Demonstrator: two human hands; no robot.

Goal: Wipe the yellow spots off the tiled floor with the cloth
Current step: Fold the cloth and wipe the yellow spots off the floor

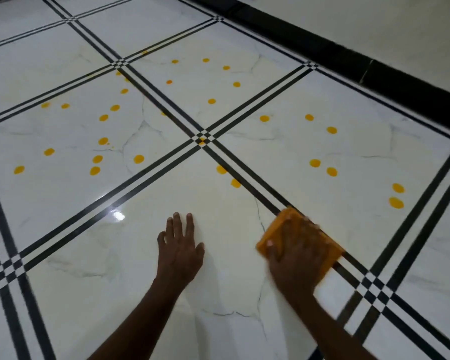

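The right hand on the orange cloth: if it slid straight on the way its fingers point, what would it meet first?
Probably the black tile stripes at the cloth's far edge; the right hand is blurred, so direction is uncertain.

White marble-look tiled floor with black border stripes (166, 209): glossy, smooth, polished; a bright glare patch sits just ahead of my left hand (180, 249), faint grey veining throughout. Flat orange cloth (291, 224) under my right hand (294, 263): matt, soft-looking, weave blurred. Round yellow spots (138, 159): opaque, flat, slight sheen. Black skirting strip (322, 45): dull finish.
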